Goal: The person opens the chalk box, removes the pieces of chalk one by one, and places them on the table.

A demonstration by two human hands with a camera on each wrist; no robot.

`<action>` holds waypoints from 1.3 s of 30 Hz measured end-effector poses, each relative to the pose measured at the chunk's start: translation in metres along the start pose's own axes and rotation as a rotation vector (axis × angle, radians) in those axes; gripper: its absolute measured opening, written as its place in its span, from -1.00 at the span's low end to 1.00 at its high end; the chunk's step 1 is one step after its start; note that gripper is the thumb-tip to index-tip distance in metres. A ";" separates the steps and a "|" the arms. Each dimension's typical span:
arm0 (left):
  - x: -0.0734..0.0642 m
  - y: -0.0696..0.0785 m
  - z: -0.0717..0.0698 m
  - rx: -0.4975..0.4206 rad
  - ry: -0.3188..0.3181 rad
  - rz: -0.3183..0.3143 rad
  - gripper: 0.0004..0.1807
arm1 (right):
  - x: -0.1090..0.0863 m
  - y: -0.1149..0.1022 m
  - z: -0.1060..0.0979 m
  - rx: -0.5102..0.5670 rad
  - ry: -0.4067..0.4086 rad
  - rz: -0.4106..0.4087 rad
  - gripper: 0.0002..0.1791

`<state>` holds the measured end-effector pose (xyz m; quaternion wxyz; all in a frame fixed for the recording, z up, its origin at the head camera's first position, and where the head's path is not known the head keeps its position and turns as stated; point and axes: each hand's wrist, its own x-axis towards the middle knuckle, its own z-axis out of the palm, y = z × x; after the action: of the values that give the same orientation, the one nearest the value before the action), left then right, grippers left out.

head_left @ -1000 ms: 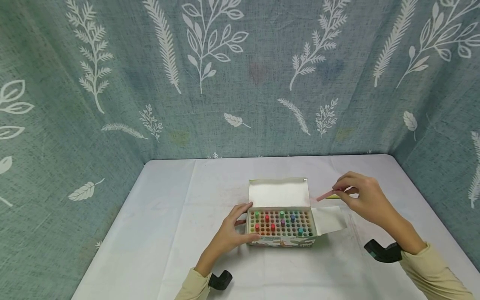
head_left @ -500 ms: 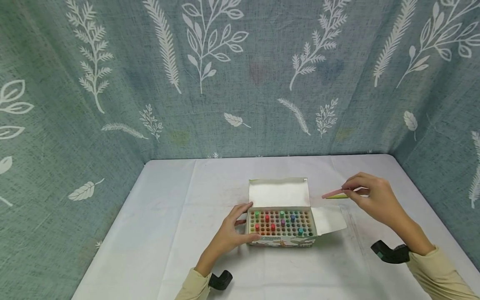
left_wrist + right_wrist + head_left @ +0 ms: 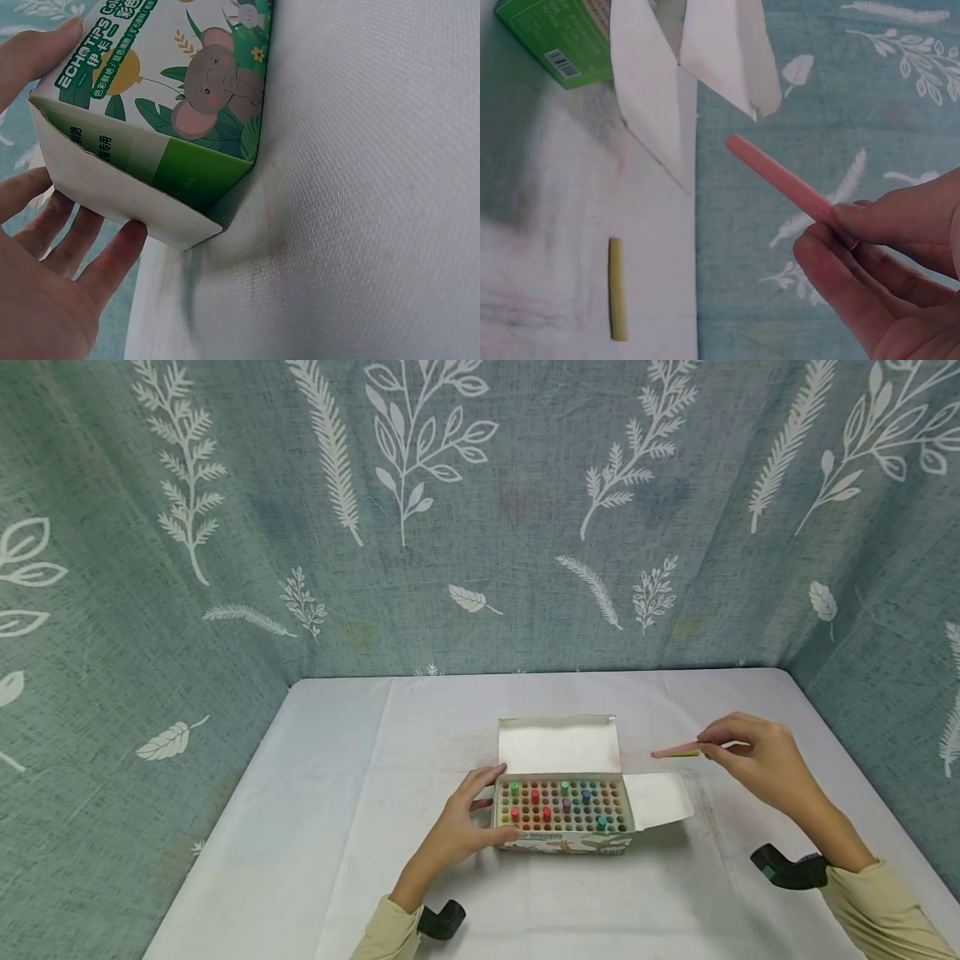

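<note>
My right hand (image 3: 757, 756) pinches a pink chalk stick (image 3: 780, 176) by one end between thumb and fingers, its other end pointing left toward the box. Beneath it on the table lies a yellow-green chalk stick (image 3: 617, 289), partly overlapped by the pink one in the head view. The open chalk box (image 3: 566, 843) has a holed insert (image 3: 600, 806) where several red, green, blue and purple chalks stand upright. My left hand (image 3: 461, 822) holds the box's left end, thumb at the front and fingers by the left side flap (image 3: 112, 187).
The box's lid (image 3: 557, 745) stands up at the back, and its right side flap (image 3: 658, 802) spreads outward. A white cloth (image 3: 405, 893) with faint smudges covers the table. Leaf-patterned curtains (image 3: 517, 527) hang behind and at both sides.
My right hand has drawn away from the box to the right, carrying the pink chalk stick, which now lies flatter. The left hand and the box stay put.
</note>
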<state>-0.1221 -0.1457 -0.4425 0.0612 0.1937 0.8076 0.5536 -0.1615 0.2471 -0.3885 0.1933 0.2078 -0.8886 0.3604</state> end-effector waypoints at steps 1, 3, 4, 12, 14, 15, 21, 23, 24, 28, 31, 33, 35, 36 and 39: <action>0.000 0.000 0.000 -0.003 0.000 -0.004 -0.07 | -0.001 0.001 0.000 0.000 0.000 0.003 -0.80; 0.000 0.000 0.000 -0.007 0.001 -0.010 -0.07 | -0.002 0.004 0.001 0.001 0.001 0.012 -0.80; 0.000 0.000 0.000 -0.008 0.000 -0.014 -0.07 | -0.003 0.006 0.001 0.002 0.000 0.019 -0.80; -0.001 0.000 0.000 -0.008 -0.002 -0.027 -0.08 | -0.008 0.018 0.004 0.031 -0.006 0.103 -0.87; -0.001 0.001 0.000 -0.009 -0.003 -0.026 -0.08 | -0.010 0.022 0.005 0.041 -0.012 0.123 -0.88; -0.001 0.001 0.000 -0.010 -0.003 -0.025 -0.08 | -0.011 0.023 0.006 0.044 -0.016 0.132 -0.89; -0.001 0.001 0.000 -0.006 -0.006 -0.022 -0.07 | -0.015 0.035 0.012 0.059 -0.027 0.162 -0.89; -0.001 0.001 0.000 -0.005 -0.006 -0.023 -0.07 | -0.017 0.042 0.015 0.081 -0.024 0.167 -0.89; -0.001 0.001 0.000 -0.005 -0.007 -0.022 -0.07 | -0.020 0.050 0.018 0.117 -0.010 0.169 -0.89; -0.001 0.001 0.000 -0.004 -0.009 -0.026 -0.07 | -0.030 0.094 0.033 0.180 0.009 0.191 -0.88; -0.001 0.002 0.000 -0.003 -0.008 -0.030 -0.07 | -0.039 0.131 0.047 0.136 0.013 0.230 -0.85; -0.001 0.003 0.000 -0.002 -0.006 -0.031 -0.07 | -0.043 0.149 0.056 0.096 0.021 0.257 -0.84; -0.001 0.003 0.000 -0.002 -0.006 -0.031 -0.07 | -0.045 0.154 0.059 0.077 0.016 0.279 -0.82; -0.001 0.003 0.000 -0.002 -0.006 -0.032 -0.07 | -0.045 0.153 0.059 0.082 0.014 0.294 -0.82; -0.001 0.003 0.000 -0.003 -0.005 -0.034 -0.07 | -0.042 0.138 0.055 0.143 -0.002 0.353 -0.77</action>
<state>-0.1209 -0.1450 -0.4402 0.0729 0.1812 0.8099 0.5531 -0.2072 0.3073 -0.5236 0.1110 0.0622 -0.8836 0.4506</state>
